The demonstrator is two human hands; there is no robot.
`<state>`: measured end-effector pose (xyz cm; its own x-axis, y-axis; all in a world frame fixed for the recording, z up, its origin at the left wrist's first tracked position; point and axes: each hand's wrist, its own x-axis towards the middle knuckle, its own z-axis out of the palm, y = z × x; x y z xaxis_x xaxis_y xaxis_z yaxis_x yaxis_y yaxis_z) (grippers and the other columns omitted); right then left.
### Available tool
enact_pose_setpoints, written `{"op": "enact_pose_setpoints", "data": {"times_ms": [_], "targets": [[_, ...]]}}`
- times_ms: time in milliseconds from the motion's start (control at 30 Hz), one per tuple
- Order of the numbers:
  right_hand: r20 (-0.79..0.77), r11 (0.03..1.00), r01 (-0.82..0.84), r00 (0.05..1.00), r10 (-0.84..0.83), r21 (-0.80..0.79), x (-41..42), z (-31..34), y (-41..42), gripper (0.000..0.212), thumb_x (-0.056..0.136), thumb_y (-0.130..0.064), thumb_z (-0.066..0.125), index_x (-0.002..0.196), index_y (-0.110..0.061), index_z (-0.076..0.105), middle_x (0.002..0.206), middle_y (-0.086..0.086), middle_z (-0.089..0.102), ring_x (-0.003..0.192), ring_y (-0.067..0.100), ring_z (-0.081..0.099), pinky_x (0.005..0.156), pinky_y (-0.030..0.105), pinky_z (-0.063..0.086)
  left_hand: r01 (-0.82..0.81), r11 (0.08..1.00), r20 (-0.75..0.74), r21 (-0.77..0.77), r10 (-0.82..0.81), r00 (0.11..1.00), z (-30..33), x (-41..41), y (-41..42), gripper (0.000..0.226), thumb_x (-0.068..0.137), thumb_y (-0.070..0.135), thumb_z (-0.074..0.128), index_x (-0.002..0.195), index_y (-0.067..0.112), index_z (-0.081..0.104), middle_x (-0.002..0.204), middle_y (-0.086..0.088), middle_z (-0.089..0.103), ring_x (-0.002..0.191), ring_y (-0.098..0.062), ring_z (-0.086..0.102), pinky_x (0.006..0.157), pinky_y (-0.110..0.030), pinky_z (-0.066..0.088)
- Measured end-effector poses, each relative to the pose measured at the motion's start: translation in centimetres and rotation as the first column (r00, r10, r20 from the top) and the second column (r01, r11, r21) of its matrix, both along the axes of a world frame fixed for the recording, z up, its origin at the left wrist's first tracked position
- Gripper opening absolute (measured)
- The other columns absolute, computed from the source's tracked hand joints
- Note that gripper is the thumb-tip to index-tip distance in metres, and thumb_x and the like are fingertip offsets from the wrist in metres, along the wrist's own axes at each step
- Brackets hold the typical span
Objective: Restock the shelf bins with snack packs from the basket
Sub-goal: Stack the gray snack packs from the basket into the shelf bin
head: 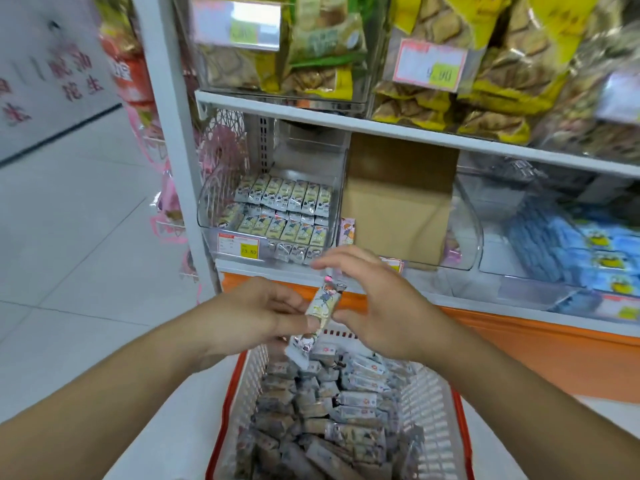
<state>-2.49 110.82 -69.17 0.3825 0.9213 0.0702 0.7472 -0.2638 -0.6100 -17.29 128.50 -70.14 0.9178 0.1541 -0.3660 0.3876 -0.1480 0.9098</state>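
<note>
My left hand (258,311) pinches a small snack pack (323,304) with a cartoon print, holding it above the far end of the basket. A second pack (301,344) hangs just below it from the same hand. My right hand (374,303) hovers beside the upper pack with fingers spread and loosely bent, its thumb near the pack's edge. The white basket with an orange rim (429,403) stands below, holding several similar packs. On the lower shelf a clear bin (207,206) holds neat rows of matching packs.
A brown cardboard box (398,202) fills the clear bin to the right. Further right a bin holds blue packs (568,244). Upper-shelf bins hold yellow snack bags (485,74). A white shelf post (173,133) and pink hanging goods (166,202) stand to the left, tiled floor beyond.
</note>
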Motion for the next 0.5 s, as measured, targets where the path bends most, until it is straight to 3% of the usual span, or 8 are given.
{"op": "enact_pose_setpoints", "data": {"times_ms": [133,233,367,500], "targets": [[0.017,0.997,0.056,0.998,-0.057,0.060,-1.2,0.4,0.5,0.060,0.092,-0.038,0.076,0.145,-0.037,0.048,0.147,-0.023,0.038,0.146,0.002,0.032,0.120,0.033,0.032,-0.262,0.956,0.049,-0.129,0.270,0.962,0.6,-0.1,0.3,0.032,0.082,0.032,0.085,0.105,0.010,0.077,0.090,-0.003,0.074,0.075,-0.006,0.065,0.067,-0.025,0.050],[0.073,0.998,0.054,0.996,-0.057,0.036,-1.8,-0.2,1.3,0.072,0.087,-0.058,0.076,0.148,-0.041,0.041,0.151,-0.030,0.031,0.147,-0.001,0.028,0.120,0.032,0.031,-0.318,0.940,0.045,-0.120,0.325,0.945,0.6,0.2,0.7,0.035,0.081,0.037,0.085,0.103,0.010,0.077,0.093,-0.010,0.074,0.072,-0.007,0.064,0.065,-0.024,0.050],[0.095,0.993,0.095,0.990,-0.101,0.065,-1.9,-0.6,2.7,0.073,0.087,-0.056,0.077,0.148,-0.044,0.039,0.149,-0.036,0.029,0.142,-0.009,0.028,0.113,0.018,0.027,-0.375,0.921,0.058,-0.108,0.383,0.922,0.5,0.6,1.5,0.037,0.081,0.036,0.086,0.106,0.011,0.074,0.099,-0.016,0.074,0.073,-0.012,0.066,0.065,-0.026,0.053],[0.044,0.985,0.141,0.988,-0.146,0.099,-1.2,0.3,5.3,0.071,0.085,-0.049,0.081,0.144,-0.046,0.042,0.142,-0.033,0.041,0.133,-0.007,0.039,0.107,0.019,0.035,-0.386,0.914,0.081,-0.126,0.398,0.914,1.0,1.5,3.3,0.028,0.094,0.043,0.072,0.104,0.017,0.077,0.102,-0.014,0.075,0.091,-0.027,0.074,0.083,-0.041,0.063]]}}
